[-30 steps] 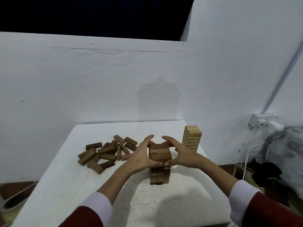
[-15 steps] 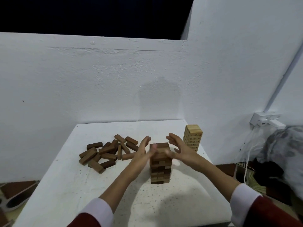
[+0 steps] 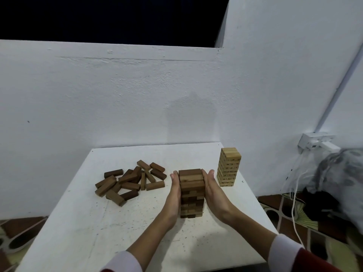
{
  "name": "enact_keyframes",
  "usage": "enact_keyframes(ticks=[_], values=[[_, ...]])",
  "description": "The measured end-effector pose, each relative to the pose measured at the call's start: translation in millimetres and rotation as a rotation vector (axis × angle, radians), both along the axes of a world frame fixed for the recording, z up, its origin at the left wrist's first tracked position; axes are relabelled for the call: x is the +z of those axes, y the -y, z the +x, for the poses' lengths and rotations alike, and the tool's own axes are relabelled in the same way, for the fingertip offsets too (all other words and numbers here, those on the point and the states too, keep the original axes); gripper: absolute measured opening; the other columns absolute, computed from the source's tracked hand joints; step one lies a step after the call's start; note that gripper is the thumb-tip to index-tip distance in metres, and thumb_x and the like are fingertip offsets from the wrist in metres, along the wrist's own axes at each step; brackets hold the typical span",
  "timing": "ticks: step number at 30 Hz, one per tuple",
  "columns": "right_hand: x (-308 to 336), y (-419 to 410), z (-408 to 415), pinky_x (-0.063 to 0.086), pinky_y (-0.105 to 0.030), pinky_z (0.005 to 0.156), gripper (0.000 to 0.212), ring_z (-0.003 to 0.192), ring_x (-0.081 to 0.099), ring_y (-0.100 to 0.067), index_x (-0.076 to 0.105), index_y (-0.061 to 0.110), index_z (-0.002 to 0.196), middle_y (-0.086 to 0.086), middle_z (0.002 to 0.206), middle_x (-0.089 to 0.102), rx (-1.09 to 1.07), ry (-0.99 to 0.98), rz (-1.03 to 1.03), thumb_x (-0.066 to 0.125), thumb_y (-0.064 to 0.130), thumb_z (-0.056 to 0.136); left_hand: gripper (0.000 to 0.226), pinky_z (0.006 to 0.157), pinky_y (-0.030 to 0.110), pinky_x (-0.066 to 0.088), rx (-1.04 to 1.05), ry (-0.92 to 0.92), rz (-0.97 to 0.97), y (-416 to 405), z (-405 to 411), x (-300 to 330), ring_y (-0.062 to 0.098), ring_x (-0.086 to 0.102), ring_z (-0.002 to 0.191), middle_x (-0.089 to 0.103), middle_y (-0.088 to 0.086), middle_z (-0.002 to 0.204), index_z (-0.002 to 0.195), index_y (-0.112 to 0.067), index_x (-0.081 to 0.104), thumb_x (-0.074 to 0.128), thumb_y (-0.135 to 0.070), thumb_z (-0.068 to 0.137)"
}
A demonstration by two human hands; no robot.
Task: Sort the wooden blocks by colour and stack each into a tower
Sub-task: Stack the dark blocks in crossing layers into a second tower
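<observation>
Dark brown wood, small hard blocks laid crosswise in layers, makes up the tower (image 3: 191, 193) standing near the middle of the white table (image 3: 82, 222), and it sits right between the person's two palms. The left hand (image 3: 174, 195) lies flat against its left side and the right hand (image 3: 211, 190) flat against its right side, fingers straight and pointing away, so neither hand is wrapped round anything; they press and square the stack rather than grasp it. I'd say the blocks are light, stiff and fairly smooth, each one easy to pinch by its long sides, but the stack is only loose pieces resting on one another, so a sideways shove or uneven squeeze could shift a layer or topple it. Even pressure from both sides, low as well as high, looks the safest way to handle it. To the left, well apart from the hands, lies a heap of loose dark blocks (image 3: 129, 182) not yet stacked. A pale tower (image 3: 228, 166) stands just beside the right hand, near the table's far right corner.
</observation>
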State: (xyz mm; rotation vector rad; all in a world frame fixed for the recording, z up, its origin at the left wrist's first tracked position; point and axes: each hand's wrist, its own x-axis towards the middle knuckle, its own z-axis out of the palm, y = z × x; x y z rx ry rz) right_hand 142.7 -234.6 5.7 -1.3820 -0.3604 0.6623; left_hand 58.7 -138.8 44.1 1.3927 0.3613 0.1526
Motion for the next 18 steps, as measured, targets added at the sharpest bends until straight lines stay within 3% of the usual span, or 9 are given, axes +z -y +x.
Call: enact_keyframes(ticks=[2,4,6,8,11,15,18], values=[[2.0,0.7,-0.5,0.011,-0.031,0.119,0.072,0.139,0.024,-0.004,0.031,0.032,0.142,0.014,0.148,0.032,0.030,0.009,0.014,0.017,0.067,0.082,0.054,0.090,0.023,0.031,0.010,0.029,-0.089,-1.1,2.0,-1.2,0.014,0.046,0.116,0.047,-0.004,0.118,0.115,-0.027,0.055,0.008,-0.048,0.098],[8.4,1.2,-5.2,0.013,-0.026,0.115,0.065,0.134,0.025,0.000,0.033,0.037,0.137,0.019,0.140,0.034,0.016,0.036,-0.035,0.015,0.066,0.081,0.048,0.082,0.021,0.040,-0.001,0.016,-0.156,-1.3,3.4,1.0,-0.001,0.053,0.087,0.054,-0.014,0.098,0.093,-0.039,0.052,0.005,-0.048,0.098],[9.5,2.0,-5.8,0.015,-0.023,0.111,0.050,0.127,0.028,0.002,0.044,0.043,0.117,0.024,0.127,0.042,0.023,0.044,-0.032,0.014,0.063,0.081,0.043,0.069,0.009,0.042,-0.005,0.001,-0.122,-0.4,5.2,0.6,-0.011,0.052,0.075,0.053,-0.022,0.090,0.092,-0.045,0.046,0.003,-0.047,0.098],[13.6,3.3,-8.0,0.014,-0.026,0.113,0.044,0.123,0.029,0.002,0.047,0.044,0.104,0.028,0.114,0.045,0.012,0.039,-0.024,0.015,0.063,0.079,0.041,0.068,0.008,0.043,-0.022,0.010,-0.111,-0.7,6.4,-1.6,-0.013,0.052,0.073,0.051,-0.024,0.089,0.093,-0.047,0.043,0.003,-0.047,0.098],[12.1,3.4,-6.0,0.014,-0.028,0.115,0.050,0.127,0.031,-0.001,0.045,0.044,0.115,0.028,0.114,0.046,-0.014,0.025,-0.032,0.017,0.063,0.078,0.042,0.078,0.016,0.044,-0.018,0.023,-0.134,-2.2,9.2,-8.1,-0.010,0.052,0.074,0.053,-0.020,0.087,0.092,-0.044,0.046,0.005,-0.048,0.098],[6.9,1.5,-3.3,0.019,-0.027,0.113,0.043,0.120,0.040,0.001,0.049,0.046,0.108,0.027,0.112,0.054,-0.005,0.024,-0.018,0.018,0.062,0.082,0.042,0.067,0.009,0.042,-0.025,0.015,-0.098,-2.9,10.7,-11.9,-0.012,0.053,0.071,0.052,-0.025,0.086,0.091,-0.045,0.046,0.004,-0.047,0.098],[-2.5,1.5,1.8,0.024,-0.028,0.113,0.048,0.125,0.046,-0.003,0.051,0.031,0.128,0.013,0.127,0.059,0.018,0.031,0.002,0.021,0.052,0.096,0.043,0.062,0.007,0.045,-0.050,0.019,-0.064,-5.2,12.9,-15.6,-0.015,0.057,0.066,0.058,-0.027,0.082,0.093,-0.043,0.049,0.007,-0.047,0.099]])
